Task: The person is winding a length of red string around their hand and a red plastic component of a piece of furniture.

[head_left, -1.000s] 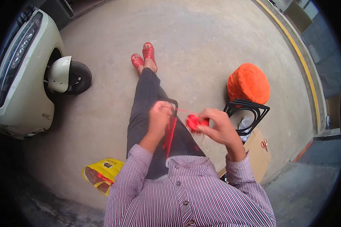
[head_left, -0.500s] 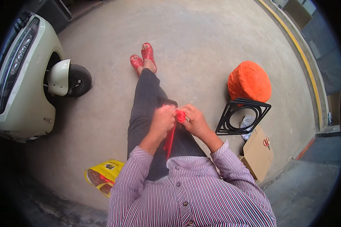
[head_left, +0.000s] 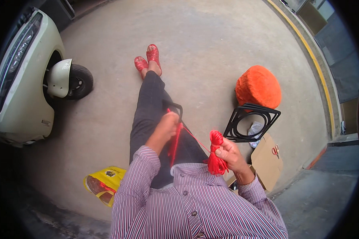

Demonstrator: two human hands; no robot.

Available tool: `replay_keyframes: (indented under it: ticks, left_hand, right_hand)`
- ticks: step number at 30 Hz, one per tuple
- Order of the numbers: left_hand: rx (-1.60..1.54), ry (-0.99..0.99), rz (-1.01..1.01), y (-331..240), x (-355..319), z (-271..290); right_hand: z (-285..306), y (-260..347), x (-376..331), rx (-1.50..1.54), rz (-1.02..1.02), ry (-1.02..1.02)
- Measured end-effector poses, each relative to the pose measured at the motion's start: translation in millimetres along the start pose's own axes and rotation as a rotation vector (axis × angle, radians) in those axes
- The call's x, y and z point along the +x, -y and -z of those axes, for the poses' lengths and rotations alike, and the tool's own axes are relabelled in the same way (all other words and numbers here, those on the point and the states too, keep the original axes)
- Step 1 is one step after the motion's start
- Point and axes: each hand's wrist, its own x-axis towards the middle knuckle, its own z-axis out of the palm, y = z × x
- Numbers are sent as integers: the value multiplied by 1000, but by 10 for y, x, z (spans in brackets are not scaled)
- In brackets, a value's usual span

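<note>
In my right hand (head_left: 232,156) is a hank of red cord (head_left: 216,162), pinched between thumb and fingers and held out to the right of my lap. A taut strand runs from it up and left to my left hand (head_left: 168,124). That hand is closed over my thighs, around one side of a black frame (head_left: 180,108) with rounded corners. Red cord wrapping (head_left: 174,146) covers the side of the frame below this hand, blurred a little. My left fingers and legs hide how the rest of the frame looks.
An orange plush stool (head_left: 258,87) stands right, beside black square frames with ring centres (head_left: 226,133). Nearer lie a cardboard box (head_left: 269,165) and red-handled scissors (head_left: 275,149). A yellow bag (head_left: 115,173) lies left; a white vehicle (head_left: 32,99) stands beyond it.
My hands have come apart. The right one has swung down and to the right with the cord hank, drawing the strand tight. My left hand has shifted slightly left and down.
</note>
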Motion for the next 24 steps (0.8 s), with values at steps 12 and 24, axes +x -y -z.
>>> replay_keyframes:
  ticks: [12, 24]
  left_hand:
    - [745, 69, -1008, 241, -805, -564]
    - [1585, -417, -1148, -253, -22, 77]
  right_hand:
    - [111, -601, 481, 245, -155, -68]
    - [290, -568, 1578, -750, 195, -136]
